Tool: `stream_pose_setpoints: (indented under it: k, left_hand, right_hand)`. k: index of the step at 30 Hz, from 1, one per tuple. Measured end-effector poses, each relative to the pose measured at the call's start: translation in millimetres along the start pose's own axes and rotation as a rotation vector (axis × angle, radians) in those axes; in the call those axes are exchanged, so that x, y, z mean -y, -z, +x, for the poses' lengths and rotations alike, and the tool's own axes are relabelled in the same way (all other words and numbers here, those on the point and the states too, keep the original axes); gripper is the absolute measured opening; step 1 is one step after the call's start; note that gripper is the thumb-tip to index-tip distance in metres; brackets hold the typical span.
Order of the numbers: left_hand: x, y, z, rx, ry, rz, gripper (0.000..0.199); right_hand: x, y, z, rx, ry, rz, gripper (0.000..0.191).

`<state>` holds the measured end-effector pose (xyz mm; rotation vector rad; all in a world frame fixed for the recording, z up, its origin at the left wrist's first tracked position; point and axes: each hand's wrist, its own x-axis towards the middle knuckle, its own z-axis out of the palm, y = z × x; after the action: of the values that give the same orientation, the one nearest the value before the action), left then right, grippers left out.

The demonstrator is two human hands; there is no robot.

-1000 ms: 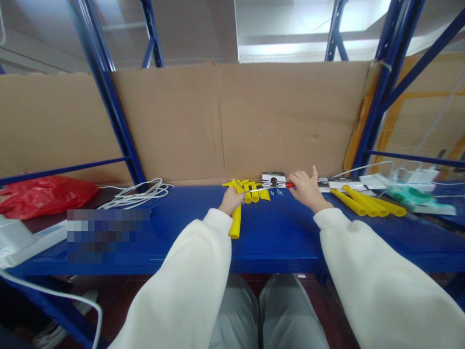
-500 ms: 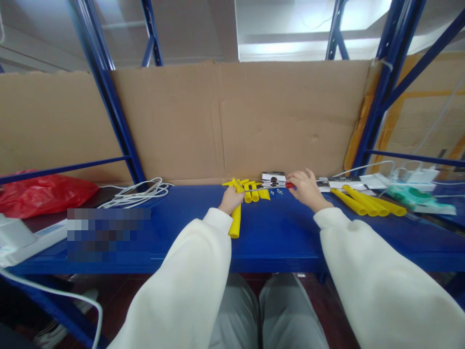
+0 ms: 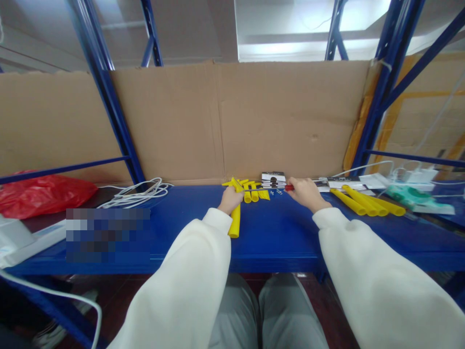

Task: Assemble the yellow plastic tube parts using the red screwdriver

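Note:
My left hand [image 3: 229, 199] is closed round a yellow plastic piece with a tube-shaped handle [image 3: 235, 223], whose open end points toward me. In my right hand [image 3: 305, 193] is a screwdriver [image 3: 289, 187], gripped by its red handle with the fingers wrapped round. Its thin shaft runs level to the left and reaches the yellow piece at my left hand; the tip is hidden there. Just behind the shaft lie several smaller yellow parts [image 3: 251, 195]. Small metal screws [image 3: 278, 192] are scattered on the blue table [image 3: 276, 228] between my hands.
A stack of black-and-white printed packets [image 3: 273, 180] stands against the cardboard wall [image 3: 290, 121]. To the right lie several yellow tubes [image 3: 366, 203] and a green-white packet [image 3: 417, 198]. Coiled white cable [image 3: 140, 194] and a red plastic bag [image 3: 43, 194] are at the left.
The fingers of my right hand, loosely raised at the screwdriver handle before, have closed round it. My left hand and the yellow piece stay in place.

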<state>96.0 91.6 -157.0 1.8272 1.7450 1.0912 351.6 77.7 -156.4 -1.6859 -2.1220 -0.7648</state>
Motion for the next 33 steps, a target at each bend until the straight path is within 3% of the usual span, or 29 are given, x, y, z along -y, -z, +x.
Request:
stream_pose_setpoints:
  k: [5, 18, 22, 26, 33]
  left_hand:
    - [-2, 3.0, -2, -0.054, 0.020, 0.018, 0.025]
    - [2, 0.2, 2, -0.075, 0.005, 0.013, 0.022]
    - [2, 0.4, 1, -0.082, 0.001, 0.020, 0.022]
    - [0, 1.3, -1, -0.086, -0.001, 0.034, 0.023]
    - [1, 3.5, 1, -0.093, 0.023, -0.026, 0.023]
  right_hand:
    - [8, 4, -3, 0.095, 0.001, 0.016, 0.027]
    - [6, 0, -1, 0.033, 0.123, 0.075, 0.023]
    - [8, 3, -2, 0.048, 0.067, 0.049, 0.021]
    - [13, 8, -4, 0.147, -0.015, 0.023, 0.026]
    - [21, 12, -6, 0.164, 0.002, 0.068, 0.030]
